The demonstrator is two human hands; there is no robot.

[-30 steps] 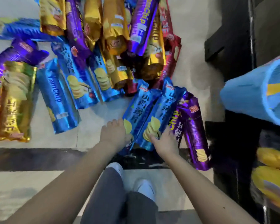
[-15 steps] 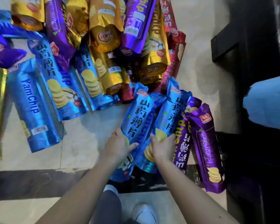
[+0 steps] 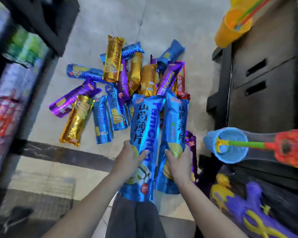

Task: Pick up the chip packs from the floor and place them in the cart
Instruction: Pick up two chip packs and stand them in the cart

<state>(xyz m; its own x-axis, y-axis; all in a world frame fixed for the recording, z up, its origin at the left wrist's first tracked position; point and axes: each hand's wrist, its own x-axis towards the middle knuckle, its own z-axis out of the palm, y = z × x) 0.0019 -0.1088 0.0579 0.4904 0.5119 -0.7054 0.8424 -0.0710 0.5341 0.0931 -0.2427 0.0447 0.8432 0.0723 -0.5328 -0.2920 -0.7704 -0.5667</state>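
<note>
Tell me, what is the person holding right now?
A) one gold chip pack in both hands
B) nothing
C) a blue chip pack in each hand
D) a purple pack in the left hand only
C: the left hand grips one blue chip pack and the right hand grips another blue pack.

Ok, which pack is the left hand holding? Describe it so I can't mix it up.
Start at the pile of packs on the floor, then come toward the person's two hands. The left hand grips a blue pack, held upright. Unlike the right hand's blue pack, it shows "YamChip" lettering down its front.
</note>
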